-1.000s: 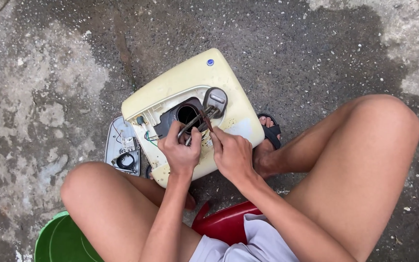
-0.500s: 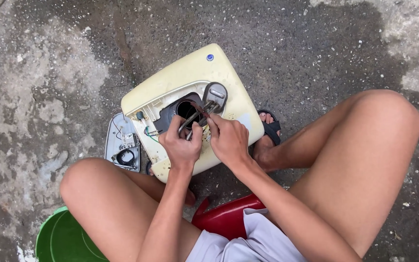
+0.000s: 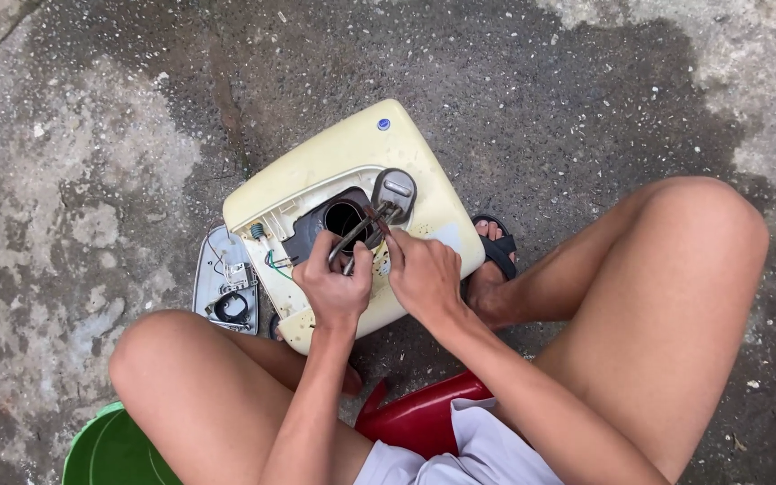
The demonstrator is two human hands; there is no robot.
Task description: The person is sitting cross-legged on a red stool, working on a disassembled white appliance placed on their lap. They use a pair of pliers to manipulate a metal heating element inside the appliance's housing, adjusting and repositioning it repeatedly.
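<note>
A cream-coloured water heater casing (image 3: pixel 352 171) lies on wet concrete ground (image 3: pixel 119 108) between the person's bare knees, its open side turned up; near its middle a round dark opening (image 3: pixel 345 218) shows, with a grey oval fitting (image 3: pixel 394 190) just beside it; a thin metal rod assembly (image 3: pixel 358 235) slants out of the opening toward the hands; the left hand (image 3: pixel 334 286) is curled around the lower end of the rods, fingers closed on them; the right hand (image 3: pixel 424 274) sits just beside it, its fingers bent and touching the same rods near the opening, though whether it truly pinches them cannot be told; coloured wires (image 3: pixel 271 260) run along the casing's inner edge by a small coiled spring (image 3: pixel 257 231); a grey cover panel (image 3: pixel 226 286) with a round ring lies flat on the ground touching the casing's left corner; a sandalled foot (image 3: pixel 494 247) rests at the casing's right edge; a red plastic stool (image 3: pixel 424 418) sits under the person; a green basin (image 3: pixel 114 454) stands by the left knee.
</note>
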